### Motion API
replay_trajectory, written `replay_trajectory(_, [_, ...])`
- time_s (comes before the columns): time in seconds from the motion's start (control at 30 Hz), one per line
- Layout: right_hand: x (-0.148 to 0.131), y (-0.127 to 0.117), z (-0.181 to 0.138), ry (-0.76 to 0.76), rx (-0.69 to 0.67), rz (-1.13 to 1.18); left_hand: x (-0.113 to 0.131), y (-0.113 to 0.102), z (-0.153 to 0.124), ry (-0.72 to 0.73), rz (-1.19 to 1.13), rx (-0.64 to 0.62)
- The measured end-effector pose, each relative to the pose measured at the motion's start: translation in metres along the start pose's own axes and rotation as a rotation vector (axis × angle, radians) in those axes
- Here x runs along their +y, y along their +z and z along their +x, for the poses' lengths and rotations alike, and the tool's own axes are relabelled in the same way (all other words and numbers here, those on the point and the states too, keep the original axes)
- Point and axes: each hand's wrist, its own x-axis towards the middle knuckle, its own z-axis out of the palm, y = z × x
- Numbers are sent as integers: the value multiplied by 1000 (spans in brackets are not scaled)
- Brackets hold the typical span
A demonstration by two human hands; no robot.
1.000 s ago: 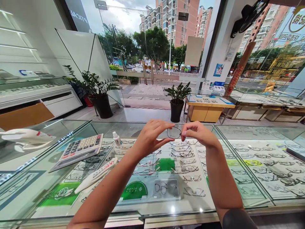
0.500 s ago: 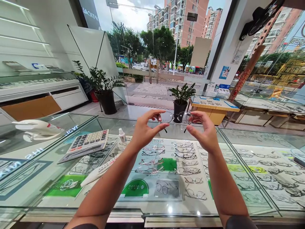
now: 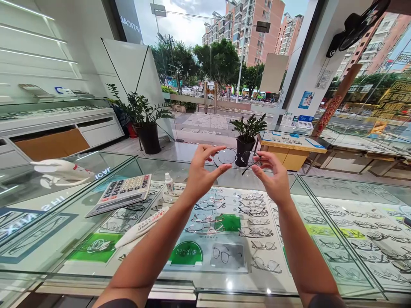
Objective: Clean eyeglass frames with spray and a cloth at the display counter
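Note:
I hold a pair of thin dark-rimmed glasses (image 3: 231,157) up in front of me, above a glass display counter (image 3: 298,179). My left hand (image 3: 203,173) pinches the left end of the frame between thumb and fingers. My right hand (image 3: 271,176) grips the right end, where a temple arm sticks out downward. Both lenses face away from me toward the street. Under the counter glass lie rows of several other glasses (image 3: 250,209) on white trays.
On the counter to the left lie a calculator (image 3: 123,193), a small white dropper bottle (image 3: 169,183) and a white tube (image 3: 141,227). A white tool (image 3: 61,171) rests at far left. Two potted plants (image 3: 247,137) stand on the floor beyond.
Both hands have lifted the glasses from low above the counter to higher in front of me and moved apart to the frame's two ends. My view has shifted slightly.

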Motion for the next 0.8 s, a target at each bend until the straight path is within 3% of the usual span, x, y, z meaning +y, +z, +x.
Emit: replay_trajectory(0.8, [6,9,-1,53,11,17,6,11,-11,-17,64,222])
